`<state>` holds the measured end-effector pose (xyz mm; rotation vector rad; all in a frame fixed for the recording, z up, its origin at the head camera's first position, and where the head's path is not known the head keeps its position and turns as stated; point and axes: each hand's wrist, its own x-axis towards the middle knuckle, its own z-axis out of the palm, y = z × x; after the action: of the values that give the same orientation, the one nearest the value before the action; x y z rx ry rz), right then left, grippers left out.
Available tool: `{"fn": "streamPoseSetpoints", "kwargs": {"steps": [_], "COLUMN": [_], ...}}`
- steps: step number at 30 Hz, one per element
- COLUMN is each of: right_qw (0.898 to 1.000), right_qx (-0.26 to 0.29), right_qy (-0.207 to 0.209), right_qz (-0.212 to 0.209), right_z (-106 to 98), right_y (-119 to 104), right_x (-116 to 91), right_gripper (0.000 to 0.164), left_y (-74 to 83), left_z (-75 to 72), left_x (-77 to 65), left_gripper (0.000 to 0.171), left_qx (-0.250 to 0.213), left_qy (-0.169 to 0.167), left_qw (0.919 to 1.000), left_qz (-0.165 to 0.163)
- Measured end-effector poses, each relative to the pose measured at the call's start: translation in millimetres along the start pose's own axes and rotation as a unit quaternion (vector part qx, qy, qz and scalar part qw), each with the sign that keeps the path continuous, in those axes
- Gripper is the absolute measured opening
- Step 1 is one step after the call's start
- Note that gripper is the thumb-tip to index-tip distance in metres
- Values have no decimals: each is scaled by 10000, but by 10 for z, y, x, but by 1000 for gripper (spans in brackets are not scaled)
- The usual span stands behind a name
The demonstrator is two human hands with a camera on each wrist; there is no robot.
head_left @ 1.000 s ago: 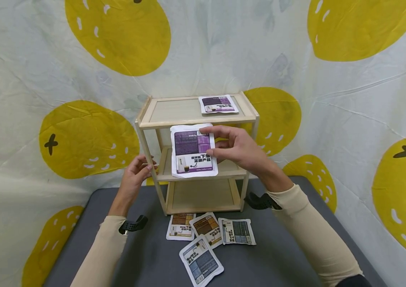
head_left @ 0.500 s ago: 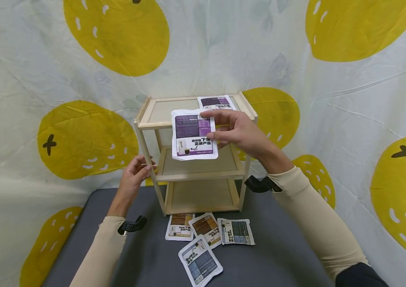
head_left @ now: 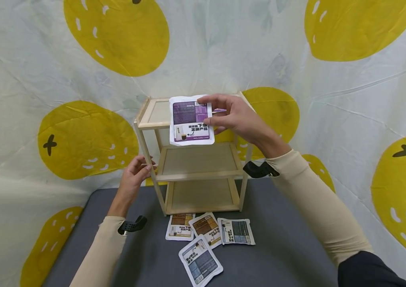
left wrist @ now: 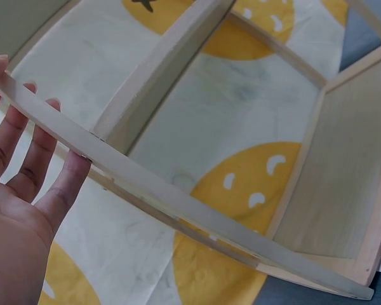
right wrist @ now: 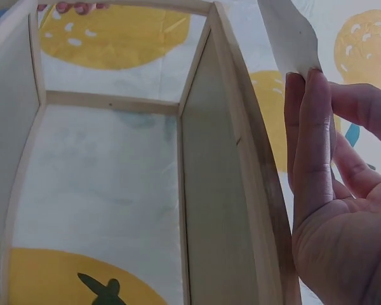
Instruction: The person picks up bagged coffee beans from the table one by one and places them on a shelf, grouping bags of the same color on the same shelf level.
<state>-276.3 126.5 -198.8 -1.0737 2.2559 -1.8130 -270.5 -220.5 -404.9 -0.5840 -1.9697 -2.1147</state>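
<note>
In the head view my right hand (head_left: 240, 119) pinches a flat white pouch (head_left: 185, 113) with a purple printed label between thumb and fingers. It holds the pouch upright in front of the upper tier of a small wooden three-tier shelf (head_left: 203, 175). The right wrist view shows the pouch's plain back (right wrist: 292, 35) above the fingertips, beside the top board. My left hand (head_left: 132, 177) holds the shelf's left front post (left wrist: 178, 190), its thumb on one side and fingers on the other. A second purple pouch (head_left: 219, 110) on the top tier is almost hidden behind my right hand.
On the grey table (head_left: 278, 247) before the shelf lie several pouches: an orange-labelled one (head_left: 180, 227), a brown one (head_left: 206, 228), a grey-blue one (head_left: 238, 231) and another grey-blue one (head_left: 201, 261) in front. A fruit-print cloth (head_left: 81, 139) hangs behind.
My right hand has raised the purple pouch from before the middle tier to the top tier's height, covering most of the other purple pouch. The left hand stays at the post.
</note>
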Motion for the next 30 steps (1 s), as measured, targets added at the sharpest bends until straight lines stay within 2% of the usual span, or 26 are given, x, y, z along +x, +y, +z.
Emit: {"fn": "streamPoseSetpoints", "kwargs": {"steps": [8, 20, 30], "right_qw": [9996, 9992, 9979], "right_qx": [167, 53, 29], "right_qy": [-27, -29, -237], "right_qz": [220, 401, 606], "right_z": [-59, -103, -117], "right_y": [-62, -126, -139], "right_x": [152, 358, 487], "right_gripper": [48, 49, 52], "left_y": [-1, 17, 20], "left_z": [-14, -20, -32], "left_x": [3, -22, -33], "left_gripper": [38, 22, 27], "left_qx": [-89, -87, -61], "left_qy": [2, 11, 20], "left_qw": [10000, 10000, 10000], "left_qz": [-44, -26, -19]}}
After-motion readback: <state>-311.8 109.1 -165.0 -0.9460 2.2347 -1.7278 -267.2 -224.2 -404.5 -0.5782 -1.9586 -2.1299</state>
